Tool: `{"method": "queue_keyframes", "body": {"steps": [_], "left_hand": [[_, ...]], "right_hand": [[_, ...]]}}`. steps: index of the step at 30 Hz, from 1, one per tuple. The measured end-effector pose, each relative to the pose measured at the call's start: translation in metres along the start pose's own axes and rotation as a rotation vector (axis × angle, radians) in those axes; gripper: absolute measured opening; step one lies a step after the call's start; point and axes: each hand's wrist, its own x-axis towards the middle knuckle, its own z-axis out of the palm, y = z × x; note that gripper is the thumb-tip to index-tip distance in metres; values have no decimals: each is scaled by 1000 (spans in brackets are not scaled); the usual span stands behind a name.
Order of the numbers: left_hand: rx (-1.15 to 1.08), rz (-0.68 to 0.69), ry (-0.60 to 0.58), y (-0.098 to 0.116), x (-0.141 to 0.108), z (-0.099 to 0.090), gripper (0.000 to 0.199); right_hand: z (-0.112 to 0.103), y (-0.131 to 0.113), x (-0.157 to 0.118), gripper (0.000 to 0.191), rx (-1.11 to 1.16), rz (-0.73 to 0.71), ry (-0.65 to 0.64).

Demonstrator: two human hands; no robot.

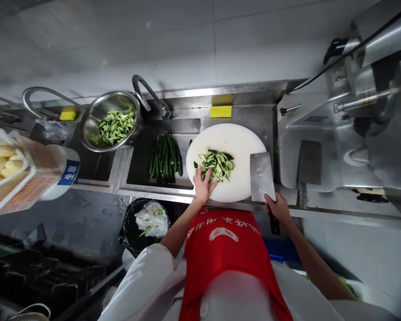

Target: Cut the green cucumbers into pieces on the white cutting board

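Observation:
A pile of cut cucumber pieces point(220, 164) lies on the round white cutting board point(234, 136). My left hand point(203, 185) rests at the pile's near left edge, fingers spread and touching the pieces. My right hand point(279, 208) is wrapped round the dark handle of a cleaver point(261, 176). The cleaver's broad blade lies over the board's right edge, apart from the pile. Left of the board, whole cucumbers point(166, 158) lie in the sink. Further left, a steel bowl point(90, 120) holds more cut cucumber.
A yellow sponge point(221, 111) sits behind the board, near a curved faucet point(150, 96). At right stands a steel machine point(337, 133) with a second cleaver point(310, 162) on it. A black-lined bin point(128, 229) is below the sink. Baskets with peeled potatoes point(0, 160) are at left.

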Motion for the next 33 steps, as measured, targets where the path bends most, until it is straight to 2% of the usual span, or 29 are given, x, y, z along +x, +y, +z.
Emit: {"method": "queue_keyframes", "body": {"steps": [2,3,5,7,9,12,16,21,24,28,33], "left_hand": [[-9,-194,115,15,16,6,72],[-10,-268,133,22,27,10,73],[19,-355,96,34,50,15,73],[65,-358,11,46,72,18,75],[91,-305,-63,58,87,21,77],[105,-214,-102,75,96,26,77],[99,-132,-54,86,97,33,64],[54,-31,-1,85,93,34,51],[37,43,-20,88,87,32,47],[2,180,-102,96,82,29,47],[-76,319,-140,101,95,17,48]], "right_hand": [[8,-2,12,37,16,-29,-10],[13,-4,17,38,31,-39,-13],[25,-10,27,40,55,-48,-34],[39,-16,35,41,64,-55,-77],[54,-24,43,39,62,-89,-142],[80,-35,49,34,66,-145,-224],[107,-45,48,27,114,-136,-236],[123,-41,38,24,206,-148,-243],[128,-34,25,24,258,-173,-193],[134,-27,6,28,342,-154,-99],[146,-40,-6,37,470,-157,20]]}}
